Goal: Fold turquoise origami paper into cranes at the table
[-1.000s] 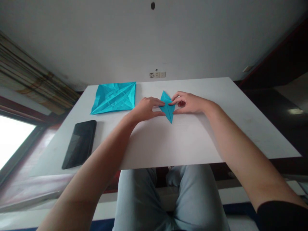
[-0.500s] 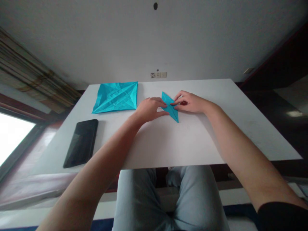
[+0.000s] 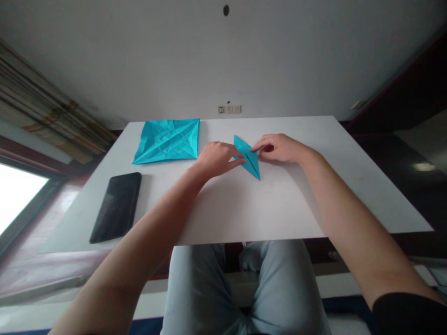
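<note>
A narrow kite-shaped piece of folded blue paper (image 3: 248, 159) lies on the white table (image 3: 279, 204), its long tip pointing toward me and to the right. My left hand (image 3: 217, 160) is at its left side, with the fingertips and thumb on the paper's left corner. My right hand (image 3: 277, 149) comes from the right, its fingertips on the upper right edge. A few fingers curl over, hiding part of the fold. To the left of my left hand lies a flat, heavily creased square of blue paper (image 3: 166, 142).
A black tablet or phone case (image 3: 116, 208) lies on the table's near left. Wall sockets (image 3: 229, 109) sit above the far edge. My knees in pale jeans (image 3: 240, 284) show below the near edge, and a bright window (image 3: 17, 195) is at the left.
The folded paper has turned, its long tip swinging toward the right. My right hand's fingers have drawn back slightly along the upper edge. The creased sheet and the black tablet have not moved.
</note>
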Tool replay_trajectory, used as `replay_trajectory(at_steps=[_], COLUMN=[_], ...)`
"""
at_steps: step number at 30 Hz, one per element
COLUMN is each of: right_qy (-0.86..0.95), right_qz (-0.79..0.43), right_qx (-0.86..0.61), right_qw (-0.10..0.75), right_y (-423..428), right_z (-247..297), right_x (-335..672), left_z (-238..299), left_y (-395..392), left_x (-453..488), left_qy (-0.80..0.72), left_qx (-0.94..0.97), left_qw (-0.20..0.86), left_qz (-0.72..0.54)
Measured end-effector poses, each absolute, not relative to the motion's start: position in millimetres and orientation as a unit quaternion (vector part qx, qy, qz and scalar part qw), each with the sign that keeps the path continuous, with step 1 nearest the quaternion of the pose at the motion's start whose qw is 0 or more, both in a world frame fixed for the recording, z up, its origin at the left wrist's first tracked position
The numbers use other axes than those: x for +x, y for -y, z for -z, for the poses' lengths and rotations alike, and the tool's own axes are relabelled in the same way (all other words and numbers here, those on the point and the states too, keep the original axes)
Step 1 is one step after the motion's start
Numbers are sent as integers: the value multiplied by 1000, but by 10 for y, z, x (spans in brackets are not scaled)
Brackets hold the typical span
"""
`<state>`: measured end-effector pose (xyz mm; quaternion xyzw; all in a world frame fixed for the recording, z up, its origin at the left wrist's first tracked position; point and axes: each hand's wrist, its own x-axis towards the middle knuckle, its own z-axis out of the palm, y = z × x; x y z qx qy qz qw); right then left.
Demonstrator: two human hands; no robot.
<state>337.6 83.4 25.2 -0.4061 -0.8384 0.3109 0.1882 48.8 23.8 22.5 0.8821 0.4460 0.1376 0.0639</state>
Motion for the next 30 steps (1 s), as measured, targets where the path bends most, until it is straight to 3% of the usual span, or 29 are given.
replay_trajectory(at_steps=[5,9,15,25,30], right_qy=[733,736,652,638,710], right_qz=[-474,-461,-518,-569,-522], right_qx=[-456,-462,-483,-440,-398], right_qw=[174,177,271,276,253], right_y=[-784,-797,-733,-610,-701], right_z=[-329,-284,-253,-388,-298], right_x=[3390,3382,3279,3225,3269], left_z=[-177,-180,-186,-168,-163], left_y=[-237,-212,-202,-195,-198], left_x=[501,533,534,513,510], left_qy=[-426,-434,-414,-409,-413], left_qx=[892,889,901,899,895], left_qw=[48,50,38,38,38], left_qz=[-141,-140,-126,-152,-162])
